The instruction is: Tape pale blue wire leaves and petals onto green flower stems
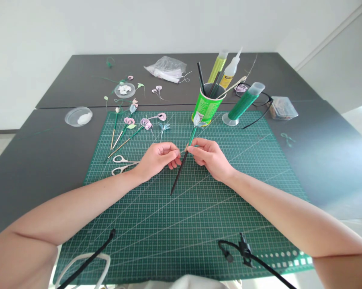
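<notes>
My right hand (pixel 211 159) pinches a thin black stick (pixel 178 176) at its upper part. Green wrapping covers the stick's top, and a pale blue flower (pixel 198 121) tops it. The stick leans, its bare black end pointing down and left over the cutting mat (pixel 217 224). Just left of it is my left hand (pixel 160 159), thumb and fingers closed together; anything in them is too fine to make out. White-handled scissors (pixel 119 164) lie partly under my left wrist. Beyond the left hand lies a loose blue flower (pixel 165 127).
Several finished-looking flower stems (pixel 123 134) lie left on the mat. A green can (pixel 209 105) holds black sticks. Nearby stand a tube of green thread (pixel 244 103), a glue bottle (pixel 230 72), glasses (pixel 266 105) and a clear box (pixel 283 108). Petal dishes (pixel 78 117) sit left.
</notes>
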Tool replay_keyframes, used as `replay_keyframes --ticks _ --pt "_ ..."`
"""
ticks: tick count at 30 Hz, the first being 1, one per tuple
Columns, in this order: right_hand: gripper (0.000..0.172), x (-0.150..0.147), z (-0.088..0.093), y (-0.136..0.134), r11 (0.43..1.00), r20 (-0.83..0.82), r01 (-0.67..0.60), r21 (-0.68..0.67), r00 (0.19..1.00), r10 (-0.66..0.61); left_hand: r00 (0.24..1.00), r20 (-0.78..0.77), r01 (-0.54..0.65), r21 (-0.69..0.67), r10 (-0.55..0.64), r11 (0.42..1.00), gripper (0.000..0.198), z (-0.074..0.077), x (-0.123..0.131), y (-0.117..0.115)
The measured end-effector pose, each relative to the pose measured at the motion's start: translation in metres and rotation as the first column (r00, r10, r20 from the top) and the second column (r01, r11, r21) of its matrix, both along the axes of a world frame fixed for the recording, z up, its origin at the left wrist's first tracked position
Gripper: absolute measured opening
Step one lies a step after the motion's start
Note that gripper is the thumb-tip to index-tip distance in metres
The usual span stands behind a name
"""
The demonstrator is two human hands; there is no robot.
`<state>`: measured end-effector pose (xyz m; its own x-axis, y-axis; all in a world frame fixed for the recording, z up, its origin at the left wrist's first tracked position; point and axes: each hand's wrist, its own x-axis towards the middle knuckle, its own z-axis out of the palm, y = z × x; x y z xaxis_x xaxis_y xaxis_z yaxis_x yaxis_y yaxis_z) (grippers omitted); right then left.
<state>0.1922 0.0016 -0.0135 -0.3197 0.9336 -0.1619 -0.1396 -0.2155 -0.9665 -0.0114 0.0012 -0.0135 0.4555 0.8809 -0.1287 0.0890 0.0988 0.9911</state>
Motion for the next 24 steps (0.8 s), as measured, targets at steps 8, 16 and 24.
replay_keyframes --ticks 8,16,24 --pt "0.042 -0.0003 -0.0004 0.0000 1.000 0.007 -0.005 0.024 1.000 0.005 0.999 0.027 -0.022 -0.037 0.023 0.999 0.028 -0.0002 0.0003 -0.0004" --pt "0.040 -0.0003 0.0007 0.0002 1.000 -0.003 -0.004 0.000 1.000 0.004 1.000 0.017 0.007 0.026 -0.008 1.000 0.023 -0.0008 -0.0007 -0.0001" --pt "0.038 0.0010 -0.0004 0.0016 1.000 -0.025 0.017 -0.012 1.000 -0.017 1.000 -0.014 0.025 0.056 -0.024 0.998 0.020 -0.0015 0.0002 -0.0006"
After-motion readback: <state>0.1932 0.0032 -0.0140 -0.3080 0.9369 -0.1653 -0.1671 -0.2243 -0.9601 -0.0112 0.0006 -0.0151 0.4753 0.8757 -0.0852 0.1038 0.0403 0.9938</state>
